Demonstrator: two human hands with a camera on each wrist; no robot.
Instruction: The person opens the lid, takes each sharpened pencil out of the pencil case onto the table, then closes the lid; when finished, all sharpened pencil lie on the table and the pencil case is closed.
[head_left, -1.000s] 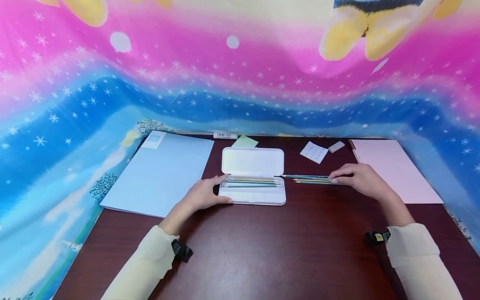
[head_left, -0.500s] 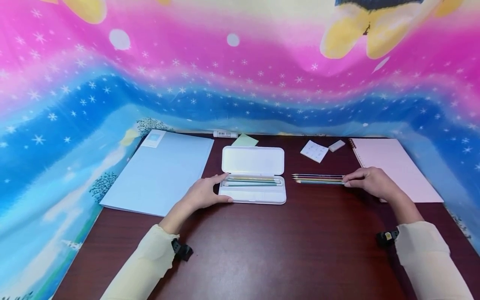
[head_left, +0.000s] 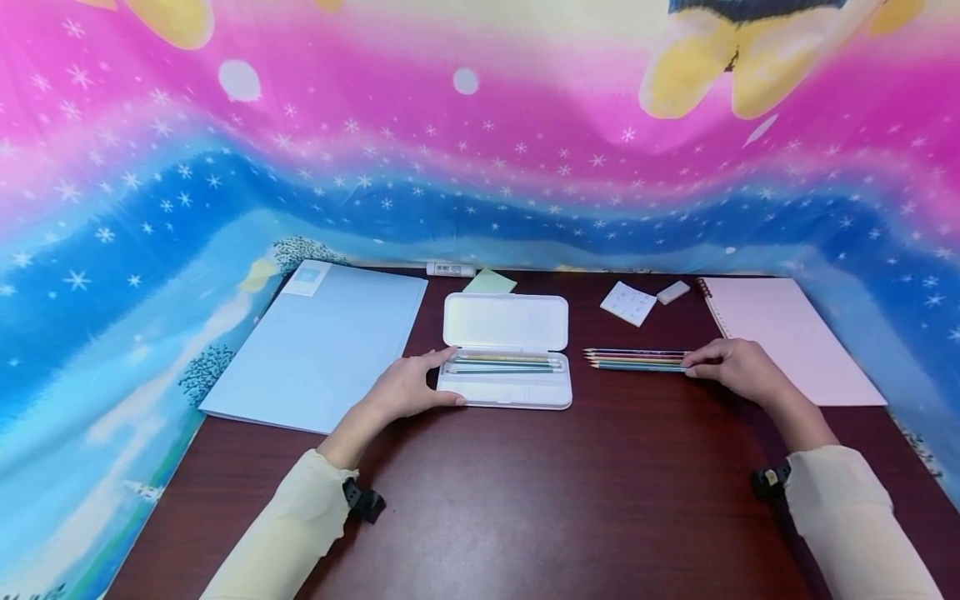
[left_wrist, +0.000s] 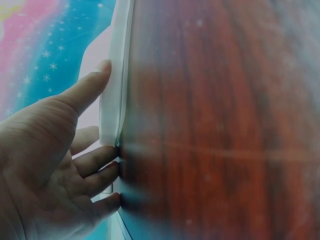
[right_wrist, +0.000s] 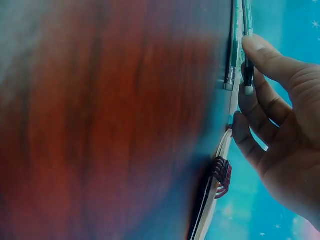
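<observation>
An open white pencil case (head_left: pixel 506 393) lies on the table with several pencils (head_left: pixel 502 367) in its rear part. My left hand (head_left: pixel 405 387) holds the case's left end, thumb at the front edge and index finger at the back corner. To the right of the case, several pencils (head_left: pixel 633 360) lie side by side, tips pointing left toward it. My right hand (head_left: pixel 735 367) is at their right ends. In the right wrist view, its thumb and fingers pinch one dark pencil (right_wrist: pixel 248 60) near its white eraser; another pencil (right_wrist: pixel 231 60) lies beside it.
A blue folder (head_left: pixel 330 350) lies on the left, a pink spiral notebook (head_left: pixel 795 342) on the right. Along the back are a glue stick (head_left: pixel 451 270), green paper (head_left: pixel 491 282), a white paper square (head_left: pixel 628 304) and an eraser (head_left: pixel 672 292). A patterned cloth (head_left: pixel 480 192) hangs behind.
My right hand has moved right, away from the case, along the pencils. Their tips, uneven before, now line up more closely and sit farther from the case. My left hand stays put.
</observation>
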